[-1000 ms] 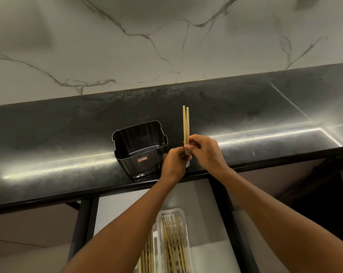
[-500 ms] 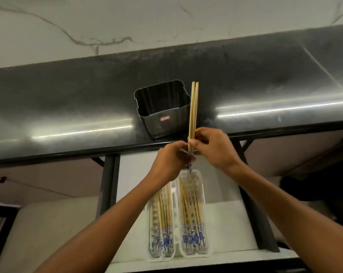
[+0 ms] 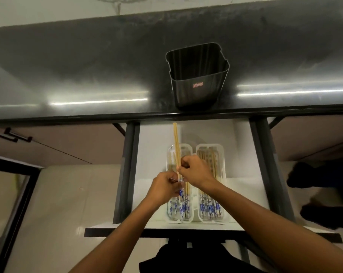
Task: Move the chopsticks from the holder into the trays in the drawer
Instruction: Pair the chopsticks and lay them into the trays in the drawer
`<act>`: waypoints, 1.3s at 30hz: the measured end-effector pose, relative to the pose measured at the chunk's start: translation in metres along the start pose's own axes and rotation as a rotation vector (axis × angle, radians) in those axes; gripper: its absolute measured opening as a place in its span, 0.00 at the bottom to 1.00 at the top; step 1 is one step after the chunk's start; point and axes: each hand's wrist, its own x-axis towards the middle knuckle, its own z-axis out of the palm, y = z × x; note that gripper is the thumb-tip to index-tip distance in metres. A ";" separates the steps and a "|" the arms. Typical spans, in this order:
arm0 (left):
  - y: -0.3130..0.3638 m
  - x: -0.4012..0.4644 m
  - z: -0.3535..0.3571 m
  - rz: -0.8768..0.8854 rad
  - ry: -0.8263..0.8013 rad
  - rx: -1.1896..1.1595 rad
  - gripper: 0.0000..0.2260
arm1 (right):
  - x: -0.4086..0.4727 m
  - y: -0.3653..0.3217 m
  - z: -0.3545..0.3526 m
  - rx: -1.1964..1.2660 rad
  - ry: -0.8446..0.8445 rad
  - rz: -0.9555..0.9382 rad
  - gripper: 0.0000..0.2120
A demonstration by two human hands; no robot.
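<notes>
Chopsticks (image 3: 176, 142) stand pinched between both hands above the left tray (image 3: 169, 154); right hand (image 3: 194, 171) grips mid-shaft, left hand (image 3: 163, 191) closes on the lower end; right tray (image 3: 222, 152) lies beside; holder (image 3: 198, 75) sits far on the counter (image 3: 87, 75).

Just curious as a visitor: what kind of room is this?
Probably a kitchen: a dark stone counter with a black holder on it, and below it an open drawer with trays of chopsticks.

I see a black plastic square holder (image 3: 197, 89) (small red label), tan wooden chopsticks (image 3: 176, 146) with blue-and-white patterned ends, and clear plastic trays (image 3: 221, 154) in a white drawer (image 3: 156, 138).
</notes>
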 end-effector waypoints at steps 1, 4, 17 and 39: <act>-0.003 0.000 0.003 -0.014 -0.001 0.000 0.07 | 0.001 0.003 0.004 -0.007 -0.001 0.024 0.09; -0.008 0.003 0.013 -0.062 -0.004 0.076 0.09 | 0.005 0.012 0.014 -0.022 -0.009 0.109 0.07; -0.029 0.023 0.047 -0.164 -0.123 0.444 0.14 | 0.018 0.025 0.040 -0.101 -0.101 0.451 0.02; -0.036 0.025 0.049 -0.255 -0.168 0.428 0.19 | 0.024 0.022 0.049 -0.315 -0.230 0.440 0.08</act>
